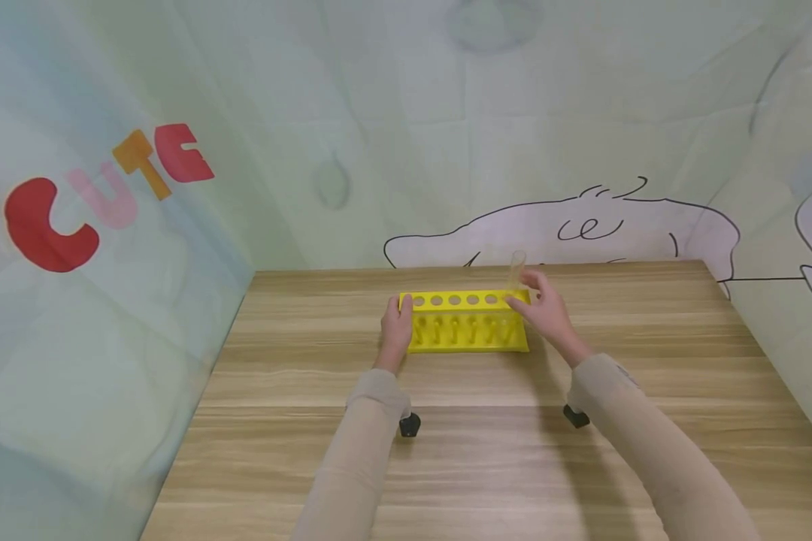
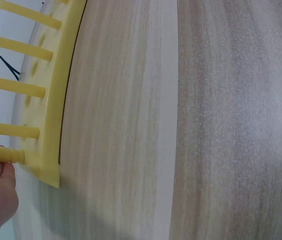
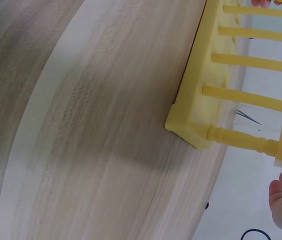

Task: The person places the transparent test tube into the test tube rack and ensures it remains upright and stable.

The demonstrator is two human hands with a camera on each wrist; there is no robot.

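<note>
You have a rack (image 1: 467,324) standing on the worktop (image 1: 487,451), near the far edge and about in the middle from side to side. Your left hand (image 1: 397,324) is at the rack's left end, touching it. Your right hand (image 1: 546,309) is at the rack's right end. A tube (image 1: 516,271) stands upright at that right end, just behind your right hand's fingers (image 1: 518,302). A wall cloth (image 1: 446,150) hangs behind the worktop, and another is on the left side.
</note>
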